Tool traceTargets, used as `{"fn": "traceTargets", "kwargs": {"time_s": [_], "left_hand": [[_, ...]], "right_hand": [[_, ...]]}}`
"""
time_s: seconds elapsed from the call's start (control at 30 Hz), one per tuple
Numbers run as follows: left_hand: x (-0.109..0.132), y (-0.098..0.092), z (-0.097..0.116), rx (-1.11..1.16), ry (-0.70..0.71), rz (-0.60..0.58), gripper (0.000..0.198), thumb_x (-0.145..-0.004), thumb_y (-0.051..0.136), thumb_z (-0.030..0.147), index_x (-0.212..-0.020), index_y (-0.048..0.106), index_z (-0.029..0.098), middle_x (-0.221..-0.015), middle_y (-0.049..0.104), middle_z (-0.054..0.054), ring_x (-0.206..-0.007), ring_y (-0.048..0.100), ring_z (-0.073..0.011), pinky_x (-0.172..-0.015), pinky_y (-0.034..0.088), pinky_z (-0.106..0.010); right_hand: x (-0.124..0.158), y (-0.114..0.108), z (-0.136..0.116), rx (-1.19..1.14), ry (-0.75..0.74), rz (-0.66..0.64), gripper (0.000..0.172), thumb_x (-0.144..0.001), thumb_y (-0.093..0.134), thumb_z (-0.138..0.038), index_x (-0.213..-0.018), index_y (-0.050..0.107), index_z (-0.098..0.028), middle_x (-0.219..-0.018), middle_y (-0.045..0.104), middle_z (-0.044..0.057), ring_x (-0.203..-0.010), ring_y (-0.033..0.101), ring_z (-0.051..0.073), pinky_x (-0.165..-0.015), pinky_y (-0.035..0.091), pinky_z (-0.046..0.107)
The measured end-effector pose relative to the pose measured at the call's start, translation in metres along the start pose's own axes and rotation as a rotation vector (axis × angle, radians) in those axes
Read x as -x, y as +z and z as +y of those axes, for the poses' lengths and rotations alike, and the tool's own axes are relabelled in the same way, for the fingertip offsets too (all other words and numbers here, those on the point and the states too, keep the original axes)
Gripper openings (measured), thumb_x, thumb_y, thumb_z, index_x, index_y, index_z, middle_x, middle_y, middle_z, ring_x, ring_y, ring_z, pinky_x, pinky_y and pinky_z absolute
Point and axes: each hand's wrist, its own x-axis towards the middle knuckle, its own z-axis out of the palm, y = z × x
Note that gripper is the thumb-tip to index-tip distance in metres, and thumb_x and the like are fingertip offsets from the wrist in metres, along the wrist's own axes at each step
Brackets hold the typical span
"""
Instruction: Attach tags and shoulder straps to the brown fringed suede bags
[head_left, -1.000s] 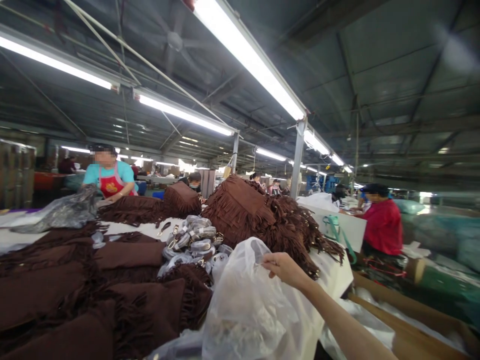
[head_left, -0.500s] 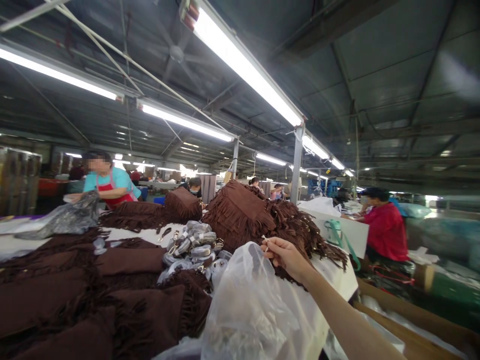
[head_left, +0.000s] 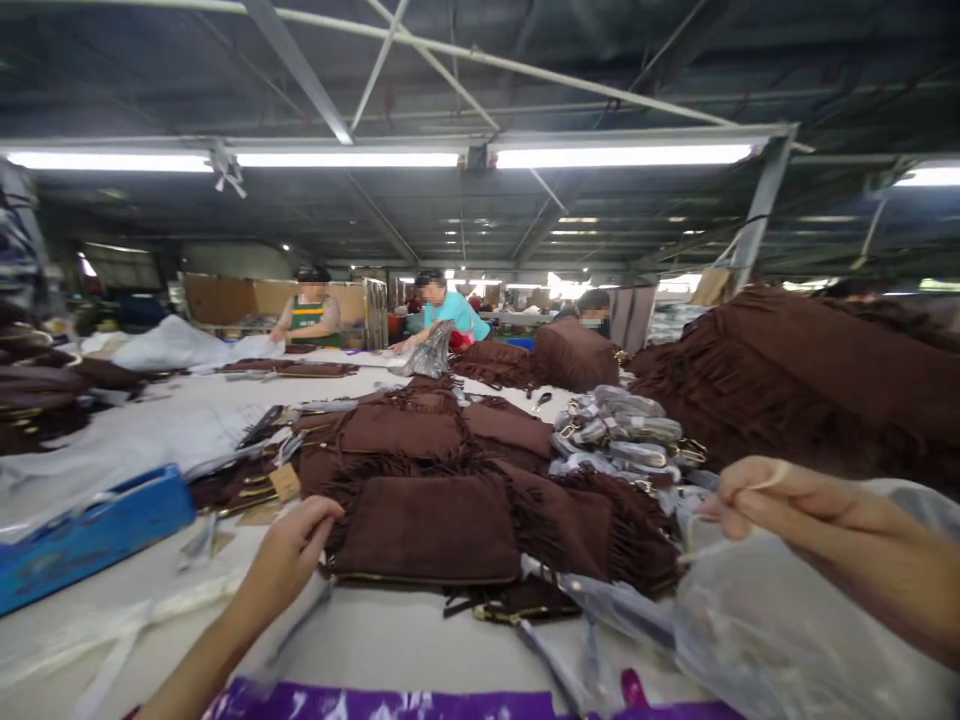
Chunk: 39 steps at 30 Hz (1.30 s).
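Observation:
My left hand (head_left: 300, 540) is at the left edge of a brown fringed bag (head_left: 424, 528), its fingers closed on the edge. A zip runs along the front of this bag, which lies among several similar bags. My right hand (head_left: 802, 505) is pinched closed over a translucent plastic bag (head_left: 772, 610). Something thin and pale shows at its fingertips, too blurred to name. Between the brown bags and my right hand lie plastic-wrapped straps (head_left: 622, 430) with metal clips, in a heap.
A tall pile of brown fringed bags (head_left: 825, 370) rises at the right. A blue tray (head_left: 97, 535) sits at the left, purple plastic (head_left: 390, 703) along the near edge. Across the table are a person in turquoise (head_left: 457, 315) and one in a green apron (head_left: 307, 320).
My view has swung left and down. My left hand has come into view at the brown bag. The right hand now appears farther right, still pinched.

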Motion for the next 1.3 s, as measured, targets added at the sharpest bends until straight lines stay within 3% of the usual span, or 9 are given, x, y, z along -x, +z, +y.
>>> {"fn": "traceTargets", "kwargs": {"time_s": [0.1, 0.17, 0.27, 0.37, 0.5, 0.8, 1.0, 1.13, 1.3], "left_hand": [[-0.009, 0.008, 0.038, 0.073, 0.028, -0.142, 0.025, -0.090, 0.039, 0.027, -0.083, 0.063, 0.020, -0.084, 0.069, -0.004, -0.081, 0.064, -0.0197, -0.074, 0.049, -0.029], [-0.011, 0.020, 0.059, 0.077, 0.061, -0.288, 0.021, -0.088, 0.042, 0.022, -0.082, 0.062, 0.020, -0.085, 0.068, -0.004, -0.083, 0.063, -0.0193, -0.076, 0.048, -0.029], [-0.010, 0.047, 0.078, -0.007, 0.155, -0.492, 0.014, -0.080, 0.055, 0.015, -0.091, 0.062, 0.020, -0.101, 0.067, -0.005, -0.097, 0.060, -0.0222, -0.085, 0.047, -0.033], [-0.008, 0.076, 0.082, -0.155, 0.233, -0.585, 0.029, -0.075, 0.061, 0.010, -0.102, 0.062, 0.020, -0.119, 0.063, -0.008, -0.110, 0.056, -0.0280, -0.093, 0.044, -0.041], [-0.006, 0.100, 0.071, -0.224, 0.215, -0.576, 0.016, -0.085, 0.056, 0.014, -0.099, 0.063, 0.020, -0.112, 0.067, -0.007, -0.103, 0.060, -0.0253, -0.088, 0.047, -0.037], [-0.033, 0.096, 0.057, -0.148, 0.039, -0.498, 0.023, -0.096, 0.037, 0.022, -0.086, 0.057, 0.022, -0.081, 0.068, -0.003, -0.080, 0.064, -0.0203, -0.067, 0.040, -0.026], [-0.041, 0.097, 0.052, -0.102, 0.028, -0.516, 0.026, -0.095, 0.034, 0.024, -0.078, 0.052, 0.023, -0.072, 0.063, -0.002, -0.072, 0.062, -0.0206, -0.063, 0.037, -0.026], [-0.040, 0.102, 0.050, -0.034, -0.002, -0.520, 0.026, -0.095, 0.032, 0.025, -0.078, 0.051, 0.023, -0.073, 0.062, -0.002, -0.071, 0.061, -0.0198, -0.065, 0.040, -0.027], [-0.018, 0.076, 0.089, 0.030, 0.102, -0.340, 0.026, -0.090, 0.035, 0.019, -0.088, 0.061, 0.022, -0.091, 0.066, -0.008, -0.084, 0.062, -0.0221, -0.075, 0.046, -0.030]], "right_hand": [[-0.005, 0.057, -0.006, -0.165, 0.068, -0.303, 0.025, -0.083, 0.068, -0.047, -0.077, 0.070, -0.023, -0.071, 0.068, 0.004, -0.079, 0.066, 0.021, -0.072, 0.051, 0.032], [-0.010, 0.088, -0.006, -0.379, 0.143, -0.391, 0.026, -0.081, 0.071, -0.047, -0.080, 0.069, -0.021, -0.064, 0.062, -0.001, -0.073, 0.065, 0.017, -0.074, 0.052, 0.031], [-0.017, 0.120, -0.001, -0.650, 0.296, -0.450, 0.032, -0.076, 0.076, -0.048, -0.087, 0.067, -0.019, -0.059, 0.055, -0.006, -0.049, 0.055, 0.009, -0.060, 0.055, 0.029], [-0.023, 0.136, 0.009, -0.686, 0.341, -0.458, 0.035, -0.073, 0.079, -0.047, -0.087, 0.065, -0.018, -0.062, 0.055, -0.006, -0.037, 0.039, 0.002, -0.036, 0.037, 0.016], [-0.030, 0.147, 0.027, -0.613, 0.371, -0.472, 0.038, -0.074, 0.078, -0.050, -0.083, 0.063, -0.017, -0.063, 0.055, -0.005, -0.042, 0.030, 0.001, -0.036, 0.016, 0.013], [-0.035, 0.167, 0.041, -0.181, 0.245, -0.806, 0.036, -0.085, 0.061, -0.051, -0.078, 0.063, -0.016, -0.062, 0.053, -0.004, -0.053, 0.042, 0.008, -0.049, 0.029, 0.019], [-0.042, 0.147, 0.052, 0.127, 0.058, -0.561, 0.024, -0.089, 0.054, -0.037, -0.078, 0.065, -0.018, -0.079, 0.060, 0.001, -0.073, 0.054, 0.015, -0.067, 0.042, 0.024], [-0.033, 0.136, 0.079, 0.312, 0.029, -0.700, 0.011, -0.077, 0.062, -0.020, -0.070, 0.070, -0.019, -0.080, 0.065, 0.000, -0.078, 0.060, 0.016, -0.070, 0.042, 0.024], [-0.021, 0.145, 0.084, 0.256, 0.005, -0.598, 0.012, -0.075, 0.062, -0.014, -0.071, 0.072, -0.019, -0.071, 0.067, -0.002, -0.070, 0.060, 0.014, -0.064, 0.040, 0.022]]}}
